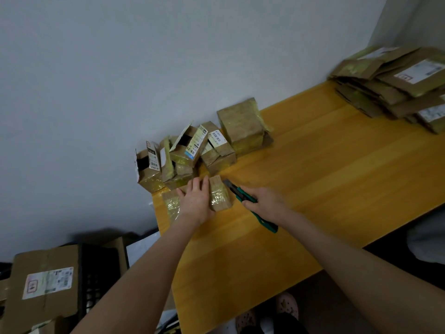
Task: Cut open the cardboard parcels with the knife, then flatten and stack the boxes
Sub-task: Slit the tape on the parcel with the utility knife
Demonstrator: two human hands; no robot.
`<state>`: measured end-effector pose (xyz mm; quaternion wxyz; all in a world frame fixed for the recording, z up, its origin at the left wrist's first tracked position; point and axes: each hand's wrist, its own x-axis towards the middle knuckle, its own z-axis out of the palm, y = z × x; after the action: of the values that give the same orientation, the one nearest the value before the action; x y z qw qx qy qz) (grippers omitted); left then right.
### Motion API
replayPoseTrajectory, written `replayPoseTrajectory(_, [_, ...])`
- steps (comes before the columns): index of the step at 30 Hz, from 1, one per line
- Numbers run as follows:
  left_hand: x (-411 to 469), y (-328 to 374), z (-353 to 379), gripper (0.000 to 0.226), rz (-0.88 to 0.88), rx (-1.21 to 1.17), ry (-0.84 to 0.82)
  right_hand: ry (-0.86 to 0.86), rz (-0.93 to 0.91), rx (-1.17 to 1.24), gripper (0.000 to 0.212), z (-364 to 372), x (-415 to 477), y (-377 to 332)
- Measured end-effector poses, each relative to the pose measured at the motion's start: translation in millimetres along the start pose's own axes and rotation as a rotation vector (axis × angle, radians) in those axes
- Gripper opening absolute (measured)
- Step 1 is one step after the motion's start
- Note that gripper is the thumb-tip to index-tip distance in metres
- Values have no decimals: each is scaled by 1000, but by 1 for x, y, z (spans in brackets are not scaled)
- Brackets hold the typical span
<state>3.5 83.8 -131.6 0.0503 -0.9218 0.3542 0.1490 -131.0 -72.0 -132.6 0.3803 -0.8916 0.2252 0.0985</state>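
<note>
Yellow wooden tabletop [325, 177], cut pending.
Left hand [196, 201] flat on your small taped cardboard parcel [220, 197]; right hand [265, 203] grips the green knife [240, 193], blade just right.

Left hand [196, 201] flat; right hand [265, 204] tight around knife [237, 192]

Left grip [196, 201] and right grip [262, 201] bare. Left forearm [144, 261] and right forearm [349, 256] uncovered along visible length. Feet in pink clogs [286, 306], uppers perforated, toes rounded.
</note>
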Motion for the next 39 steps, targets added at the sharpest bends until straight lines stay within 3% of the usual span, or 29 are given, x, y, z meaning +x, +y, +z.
replayPoseTrajectory(7, [0, 2, 2, 113, -7, 11, -12, -50, -46, -217, 55, -9, 0, -5])
replayPoseTrajectory(34, [-1, 2, -5, 117, 19, 64, -53, -114, -36, -342, 51, 2, -32, 2])
replayPoseTrajectory(39, [3, 3, -7, 117, 16, 67, -66, -132, 4, -136, 51, 15, -37, 18])
